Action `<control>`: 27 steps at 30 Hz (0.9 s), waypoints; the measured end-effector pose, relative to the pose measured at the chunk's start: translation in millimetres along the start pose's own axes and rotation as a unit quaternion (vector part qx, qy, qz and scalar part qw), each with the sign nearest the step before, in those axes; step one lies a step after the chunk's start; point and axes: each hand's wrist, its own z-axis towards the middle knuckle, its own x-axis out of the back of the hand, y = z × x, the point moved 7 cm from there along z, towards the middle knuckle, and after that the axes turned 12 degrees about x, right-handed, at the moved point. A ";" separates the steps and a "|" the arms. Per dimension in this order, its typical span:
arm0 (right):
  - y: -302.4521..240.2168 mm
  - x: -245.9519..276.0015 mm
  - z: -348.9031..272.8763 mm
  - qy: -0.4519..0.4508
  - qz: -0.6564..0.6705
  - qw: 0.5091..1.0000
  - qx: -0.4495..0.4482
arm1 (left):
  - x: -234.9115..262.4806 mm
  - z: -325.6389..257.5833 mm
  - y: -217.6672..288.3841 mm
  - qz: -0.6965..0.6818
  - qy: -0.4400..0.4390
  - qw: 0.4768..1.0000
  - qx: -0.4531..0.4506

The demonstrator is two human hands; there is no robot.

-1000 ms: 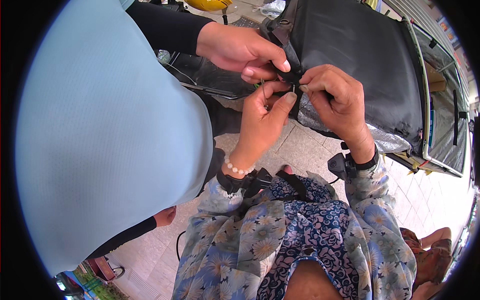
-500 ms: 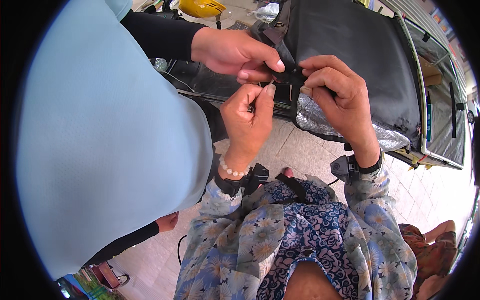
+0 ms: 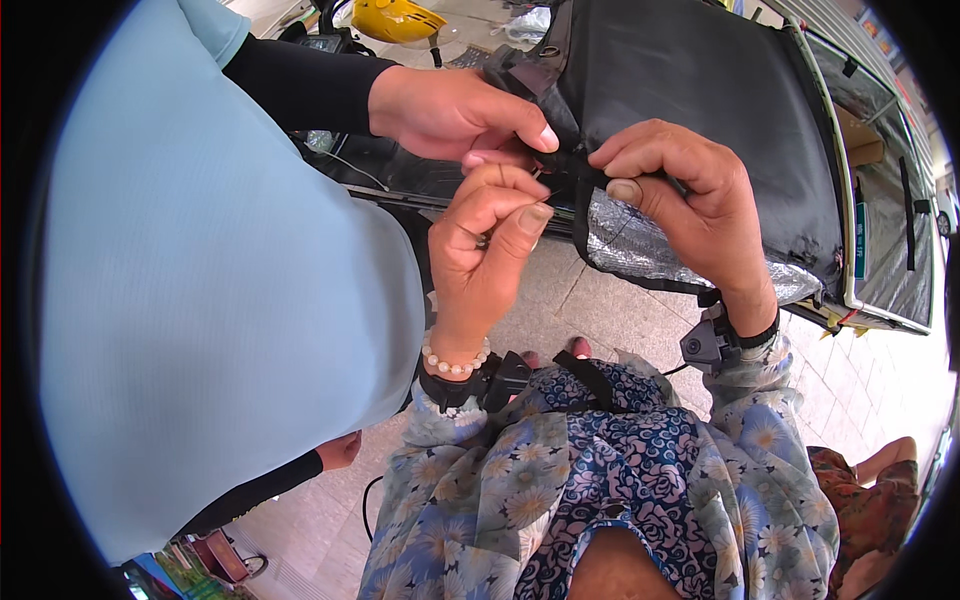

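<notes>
A black padded cover (image 3: 690, 90) with a silver foil lining (image 3: 630, 235) spreads out ahead of me. My right hand (image 3: 690, 195) is closed, pinching the dark edge of this cover between thumb and fingers. Just left of it, my left hand (image 3: 480, 250) is closed with thumb and forefinger near each other. Something very thin may be at its fingertips, too small to make out. A co-worker's hand (image 3: 455, 115) reaches in from the left above mine and grips the same black fabric, its thumb on top.
The co-worker's light blue shirt (image 3: 220, 300) fills the left side, close to my left arm. A yellow helmet (image 3: 397, 18) is at the far left of the cover. A clear-windowed frame (image 3: 890, 180) stands at the right. Another person (image 3: 865, 510) is at lower right.
My left hand has drawn slightly left and down from the fabric, its fingers loosening a little. My right hand has shifted slightly down and right. The co-worker's hand has moved slightly left.
</notes>
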 end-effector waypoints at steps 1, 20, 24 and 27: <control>-3.9 -3.9 3.8 -0.023 0.043 0.999 0.021 | -6.4 0.4 8.1 -0.008 -0.042 0.999 -0.030; 19.2 -21.1 16.9 -0.034 0.099 0.969 -0.223 | -20.0 21.1 0.9 -0.225 0.013 0.974 0.037; 22.4 -22.5 15.4 -0.042 0.082 0.971 -0.220 | -17.1 26.2 -5.0 -0.204 0.025 0.978 0.041; 22.6 -22.5 16.2 -0.029 0.089 0.976 -0.199 | -11.3 23.9 -9.0 -0.190 0.015 0.981 0.045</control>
